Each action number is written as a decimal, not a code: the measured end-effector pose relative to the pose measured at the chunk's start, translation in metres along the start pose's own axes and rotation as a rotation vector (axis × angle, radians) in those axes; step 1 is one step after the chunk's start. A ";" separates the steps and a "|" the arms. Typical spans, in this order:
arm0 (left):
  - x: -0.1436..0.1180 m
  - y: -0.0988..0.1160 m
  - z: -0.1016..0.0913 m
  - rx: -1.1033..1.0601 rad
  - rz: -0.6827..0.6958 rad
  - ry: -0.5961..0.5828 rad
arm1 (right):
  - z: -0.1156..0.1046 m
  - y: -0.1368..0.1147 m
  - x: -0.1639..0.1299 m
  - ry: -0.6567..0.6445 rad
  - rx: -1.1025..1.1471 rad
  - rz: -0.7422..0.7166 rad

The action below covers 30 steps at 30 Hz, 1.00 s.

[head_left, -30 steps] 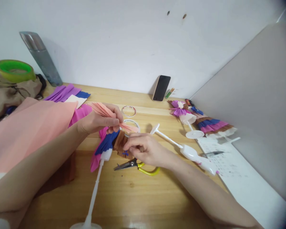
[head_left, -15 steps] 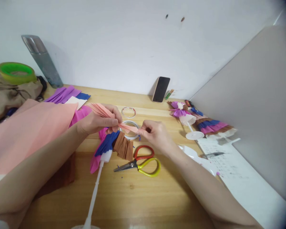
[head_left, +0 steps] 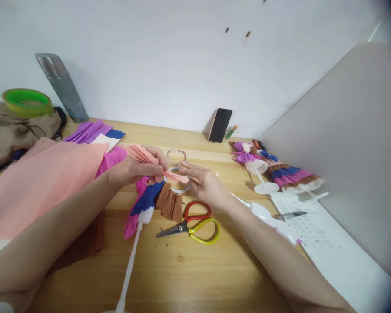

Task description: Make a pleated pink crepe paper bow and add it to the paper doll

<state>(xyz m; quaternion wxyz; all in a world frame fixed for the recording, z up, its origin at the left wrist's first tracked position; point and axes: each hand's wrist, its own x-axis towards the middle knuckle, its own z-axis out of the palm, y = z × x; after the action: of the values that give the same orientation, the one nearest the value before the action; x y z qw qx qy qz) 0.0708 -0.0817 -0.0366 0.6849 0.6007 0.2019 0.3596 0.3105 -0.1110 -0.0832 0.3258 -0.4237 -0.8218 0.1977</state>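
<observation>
Paper in peach pleats (head_left: 140, 154) is held in the left hand (head_left: 140, 167) above the worktop (head_left: 189, 274), squeezed firmly between thumb and fingers near its middle. The grip seems to be placed there so that the folds are gathered into one narrow waist: towards the upper left the pleats are slightly fanned, while a flatter tip is left free, directed at the right hand (head_left: 210, 184). By the right hand nothing is seen to be gripped; its fingers are loosely spread, and whether the tip is touched by them cannot be told.

A white ring (head_left: 182, 190) is partly hidden behind that tip. Scissors (head_left: 181, 227) are laid flat nearer the wearer, handles turned to the right, presumably so that they can be easily reached. Beside them, brown gathered paper (head_left: 169, 202) is set against blue paper (head_left: 146, 200) at the end of a white stem (head_left: 129, 269). A peach sheet (head_left: 52, 174) is spread at the left, overlapped by the left forearm.

Both forearms are angled inward from the lower corners. The left thumb is laid along the upper side of the strip; the right hand is turned back upward, fingers pointed leftward.
</observation>
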 end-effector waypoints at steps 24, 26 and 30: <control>0.002 -0.011 0.038 -0.147 -0.250 0.041 | -0.002 -0.060 -0.010 0.291 0.132 0.130; 0.003 -0.015 0.038 -0.155 -0.252 0.067 | -0.001 -0.061 -0.009 0.306 0.208 0.168; 0.007 -0.022 0.037 -0.139 -0.264 0.090 | 0.000 -0.063 -0.008 0.298 0.286 0.190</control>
<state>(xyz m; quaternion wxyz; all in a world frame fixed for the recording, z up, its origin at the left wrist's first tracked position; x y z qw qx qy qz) 0.1070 -0.1021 -0.0493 0.7564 0.5034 0.2843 0.3059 0.2783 -0.1535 -0.0479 0.4800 -0.4732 -0.6848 0.2771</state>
